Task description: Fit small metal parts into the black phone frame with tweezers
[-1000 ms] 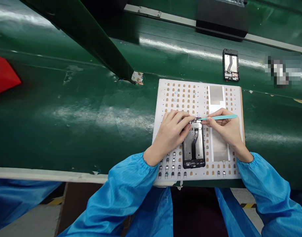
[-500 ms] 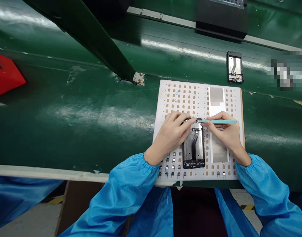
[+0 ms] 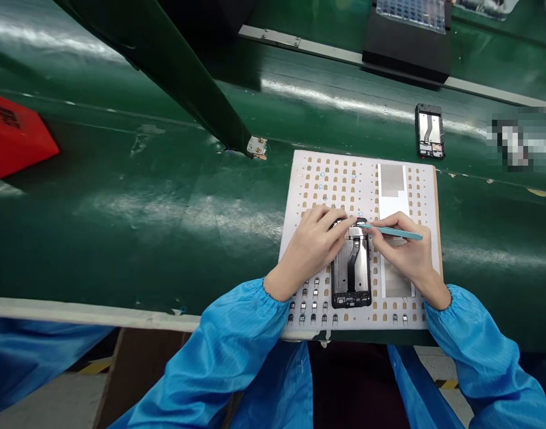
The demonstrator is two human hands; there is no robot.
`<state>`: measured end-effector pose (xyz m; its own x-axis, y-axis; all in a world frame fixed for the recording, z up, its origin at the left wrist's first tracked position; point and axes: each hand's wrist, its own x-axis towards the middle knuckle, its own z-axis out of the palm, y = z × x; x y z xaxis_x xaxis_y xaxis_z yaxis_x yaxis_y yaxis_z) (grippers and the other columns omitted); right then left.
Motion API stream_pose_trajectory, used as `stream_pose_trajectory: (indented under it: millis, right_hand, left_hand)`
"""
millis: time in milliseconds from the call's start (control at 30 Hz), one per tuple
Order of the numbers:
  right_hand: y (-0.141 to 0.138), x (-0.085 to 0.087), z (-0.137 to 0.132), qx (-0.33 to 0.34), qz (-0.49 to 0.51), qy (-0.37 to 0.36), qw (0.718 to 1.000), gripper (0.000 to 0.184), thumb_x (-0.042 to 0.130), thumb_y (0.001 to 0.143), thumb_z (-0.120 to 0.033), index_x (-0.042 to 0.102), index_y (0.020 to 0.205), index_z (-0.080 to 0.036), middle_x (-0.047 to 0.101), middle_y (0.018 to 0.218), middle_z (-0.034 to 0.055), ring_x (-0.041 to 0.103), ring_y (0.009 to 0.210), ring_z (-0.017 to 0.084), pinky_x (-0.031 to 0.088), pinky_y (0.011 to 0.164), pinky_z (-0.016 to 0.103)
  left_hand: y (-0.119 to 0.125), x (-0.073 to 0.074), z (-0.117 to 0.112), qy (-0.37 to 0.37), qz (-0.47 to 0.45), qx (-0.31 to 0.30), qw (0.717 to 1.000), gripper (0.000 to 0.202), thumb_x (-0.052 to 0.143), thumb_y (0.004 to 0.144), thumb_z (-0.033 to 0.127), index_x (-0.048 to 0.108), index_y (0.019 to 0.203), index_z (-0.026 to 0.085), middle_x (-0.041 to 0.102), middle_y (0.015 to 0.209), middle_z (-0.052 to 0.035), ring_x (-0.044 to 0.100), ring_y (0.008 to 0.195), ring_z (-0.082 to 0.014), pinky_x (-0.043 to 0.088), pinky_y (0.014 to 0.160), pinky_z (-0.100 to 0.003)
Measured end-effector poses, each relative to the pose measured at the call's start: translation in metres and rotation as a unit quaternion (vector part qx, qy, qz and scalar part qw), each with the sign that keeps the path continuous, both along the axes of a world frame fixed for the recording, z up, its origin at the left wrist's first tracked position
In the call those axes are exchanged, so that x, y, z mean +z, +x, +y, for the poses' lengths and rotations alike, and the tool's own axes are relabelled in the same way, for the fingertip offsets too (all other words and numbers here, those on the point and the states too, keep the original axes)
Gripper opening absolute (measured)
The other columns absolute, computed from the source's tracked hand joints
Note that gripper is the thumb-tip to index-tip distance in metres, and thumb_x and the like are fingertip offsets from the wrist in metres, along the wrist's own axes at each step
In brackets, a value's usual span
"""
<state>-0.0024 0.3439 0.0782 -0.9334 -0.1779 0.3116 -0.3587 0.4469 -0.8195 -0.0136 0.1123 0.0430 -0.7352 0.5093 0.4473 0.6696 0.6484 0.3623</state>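
Observation:
An opened phone frame (image 3: 352, 271) with a black flex cable lies on a white perforated sheet (image 3: 335, 179) holding rows of small parts. My left hand (image 3: 311, 247) rests on the frame's upper left corner, fingers curled and pressed on it. My right hand (image 3: 404, 253) pinches a thin teal stick (image 3: 395, 232), its tip at the top edge of the frame beside my left fingertips. Both arms wear blue sleeves.
The sheet lies on a green conveyor belt (image 3: 165, 208). A second phone frame (image 3: 429, 131) sits on the belt beyond the sheet. A dark green bar (image 3: 174, 65) slants across the belt to the left. A red object (image 3: 13, 140) is at far left, a black box (image 3: 406, 42) at the back.
The teal stick has tilted lower, its far end dropping toward my right hand. The second phone frame on the belt has drifted to the right. My hands stay on the frame.

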Motion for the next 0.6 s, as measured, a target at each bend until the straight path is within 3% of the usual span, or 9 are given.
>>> stream_pose_trajectory:
  millis: [600]
  right_hand:
    - [0.0019, -0.0042, 0.0017, -0.018, -0.019, -0.020, 0.999, 0.008, 0.077, 0.103, -0.033, 0.073, 0.103, -0.026, 0.082, 0.097, 0.0044, 0.082, 0.086, 0.026, 0.071, 0.070, 0.040]
  left_hand:
    - [-0.0008, -0.0011, -0.0009, -0.008, -0.006, -0.002, 1.000, 0.030, 0.054, 0.108, 0.013, 0.063, 0.137, 0.017, 0.073, 0.124, -0.0129, 0.061, 0.106, -0.0277, 0.058, 0.088, -0.046]
